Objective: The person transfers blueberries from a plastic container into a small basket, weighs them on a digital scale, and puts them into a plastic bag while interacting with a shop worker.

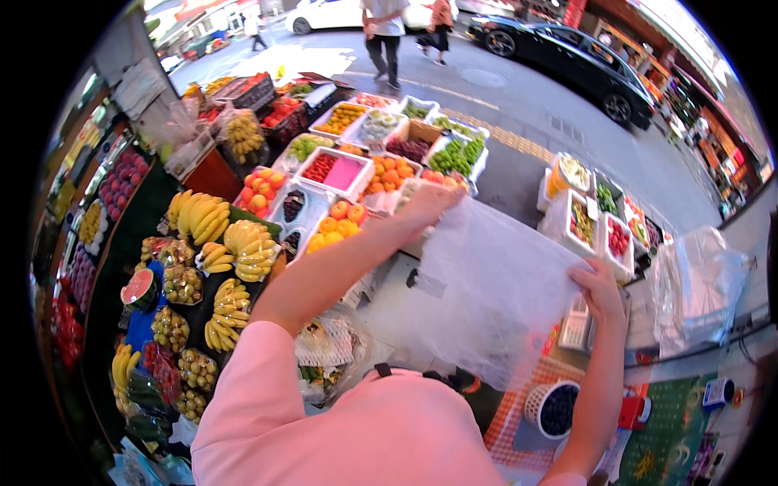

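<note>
1. Left hand (428, 202), arm stretched forward, grip clamped on the clear plastic bag's (486, 292) far corner.
2. Right hand (600, 293), elbow bent, grip pinching its near-right edge above the counter (527, 409).

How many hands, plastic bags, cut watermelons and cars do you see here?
Hands: 2, left hand and right hand
Clear plastic bags: 2, held bag, bag at right
Cut watermelon: 1
Cars: 2, black car, white car
Total: 7

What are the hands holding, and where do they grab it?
Both hold one clear plastic bag. The left hand grips its top left corner; the right hand pinches its right edge, spreading it out.
</note>
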Demonstrator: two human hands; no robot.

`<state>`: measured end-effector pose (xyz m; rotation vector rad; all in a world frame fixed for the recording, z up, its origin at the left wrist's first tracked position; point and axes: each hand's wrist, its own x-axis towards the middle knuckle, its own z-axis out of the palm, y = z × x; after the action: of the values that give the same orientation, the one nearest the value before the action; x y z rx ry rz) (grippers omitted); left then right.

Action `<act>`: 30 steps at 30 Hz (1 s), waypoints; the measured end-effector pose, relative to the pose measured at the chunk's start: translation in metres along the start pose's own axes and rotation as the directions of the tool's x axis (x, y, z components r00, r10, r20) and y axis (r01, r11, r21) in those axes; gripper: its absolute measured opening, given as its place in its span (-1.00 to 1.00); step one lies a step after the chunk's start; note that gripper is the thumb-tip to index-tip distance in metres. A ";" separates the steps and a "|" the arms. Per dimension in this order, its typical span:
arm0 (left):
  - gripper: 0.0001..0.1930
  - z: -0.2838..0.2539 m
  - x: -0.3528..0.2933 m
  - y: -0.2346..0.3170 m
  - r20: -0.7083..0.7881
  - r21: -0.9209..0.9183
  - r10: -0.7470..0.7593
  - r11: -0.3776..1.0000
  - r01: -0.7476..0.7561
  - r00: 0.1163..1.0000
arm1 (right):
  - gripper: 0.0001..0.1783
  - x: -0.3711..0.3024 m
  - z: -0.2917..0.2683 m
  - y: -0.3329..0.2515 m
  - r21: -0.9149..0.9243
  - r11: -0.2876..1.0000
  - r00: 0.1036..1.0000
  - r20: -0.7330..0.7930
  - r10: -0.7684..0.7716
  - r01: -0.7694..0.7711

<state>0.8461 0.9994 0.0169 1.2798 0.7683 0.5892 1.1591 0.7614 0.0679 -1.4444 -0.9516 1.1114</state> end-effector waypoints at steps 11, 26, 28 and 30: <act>-0.67 0.009 -0.035 -0.010 0.041 -0.159 0.008 0.987 -0.002 0.999 | -0.76 0.007 0.027 0.022 0.215 0.972 0.970 -0.240 -0.041 0.095; -0.75 0.007 -0.065 -0.052 -0.093 0.148 0.258 0.959 -0.243 0.962 | -0.73 0.009 0.035 0.021 0.082 0.985 0.942 -0.313 -0.121 0.153; -0.72 0.012 -0.071 -0.047 -0.120 0.099 0.240 0.969 -0.229 0.963 | -0.73 0.008 0.032 0.022 0.101 0.981 0.942 -0.311 -0.127 0.166; -0.74 0.010 -0.075 -0.053 -0.124 0.049 0.212 0.977 -0.207 0.969 | -0.70 0.007 0.037 0.020 0.056 0.980 0.937 -0.310 -0.162 0.188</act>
<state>0.8057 0.9257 -0.0207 1.3761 0.7576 0.8385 1.1250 0.7744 0.0453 -1.3829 -0.7865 0.7622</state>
